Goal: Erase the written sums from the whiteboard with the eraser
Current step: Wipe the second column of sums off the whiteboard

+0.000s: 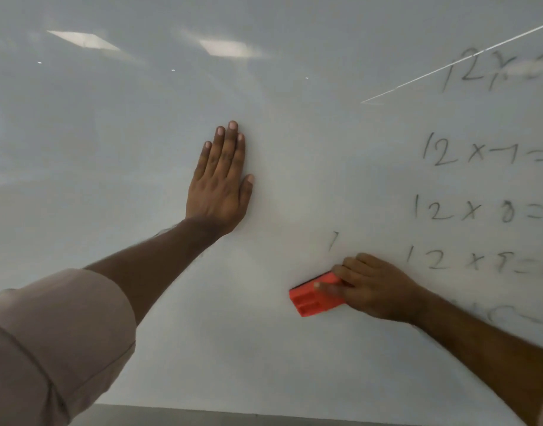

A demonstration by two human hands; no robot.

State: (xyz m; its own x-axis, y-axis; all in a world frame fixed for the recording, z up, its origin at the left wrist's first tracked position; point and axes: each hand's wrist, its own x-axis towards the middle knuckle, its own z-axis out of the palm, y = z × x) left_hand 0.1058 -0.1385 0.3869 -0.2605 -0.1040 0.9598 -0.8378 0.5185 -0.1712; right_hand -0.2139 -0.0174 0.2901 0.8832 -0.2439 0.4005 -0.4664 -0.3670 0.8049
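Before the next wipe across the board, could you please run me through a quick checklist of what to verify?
1. Eraser gripped by right hand: ok.
2. Eraser lying flat on whiteboard: cannot tell.
3. Left hand flat on a bare patch, clear of the writing: ok.
4. Sums all erased: not ok, rows remain at right.
5. Stray mark above the eraser removed: not ok.

Glossy smooth whiteboard (264,87); matt plastic eraser (310,299).
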